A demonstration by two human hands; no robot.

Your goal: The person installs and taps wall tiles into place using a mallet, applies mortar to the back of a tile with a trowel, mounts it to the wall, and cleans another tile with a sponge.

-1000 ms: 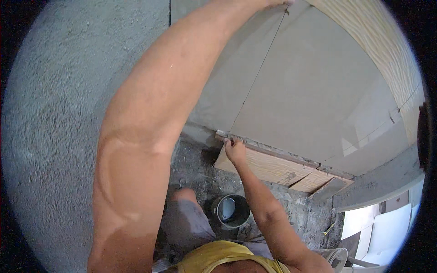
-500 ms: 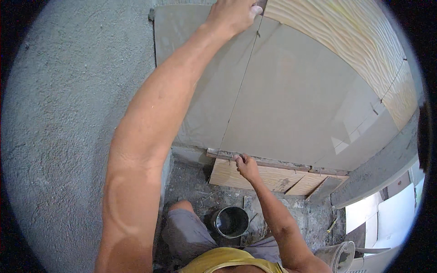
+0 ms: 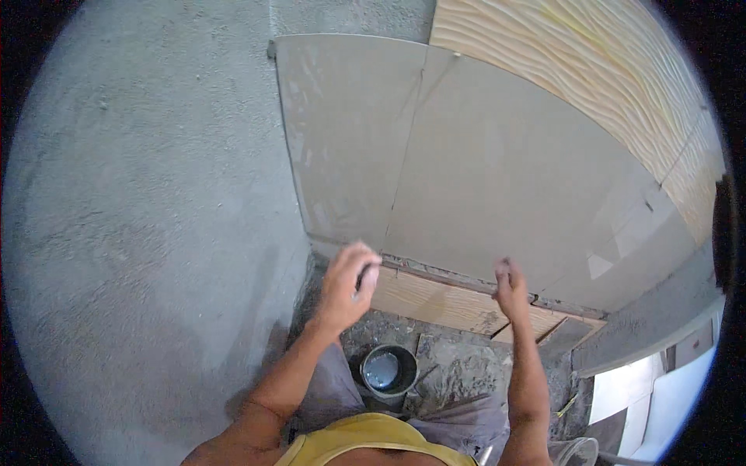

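Observation:
My left hand (image 3: 348,286) is raised in front of the lower left of the tiled wall, its fingers curled round; a dark patch shows between thumb and fingers, and I cannot make out what it is. My right hand (image 3: 510,291) is closed, thumb against fingers, near the right part of the ledge strip (image 3: 443,274); whatever it holds, if anything, is hidden. Behind both hands stand large smooth grey tiles (image 3: 497,163), with a thin vertical joint between a narrow left piece (image 3: 342,116) and a wider one.
Wavy cream tiles (image 3: 575,62) cover the upper right, and more cream tile (image 3: 420,299) lies below the strip. Rough grey plaster (image 3: 155,194) fills the left. A black bucket (image 3: 388,369) with liquid stands on the dirty floor between my legs; another pail (image 3: 575,450) is at lower right.
My left hand has come down from the top of the tile joint to near its foot. My right hand has moved right along the strip. The view has shifted slightly.

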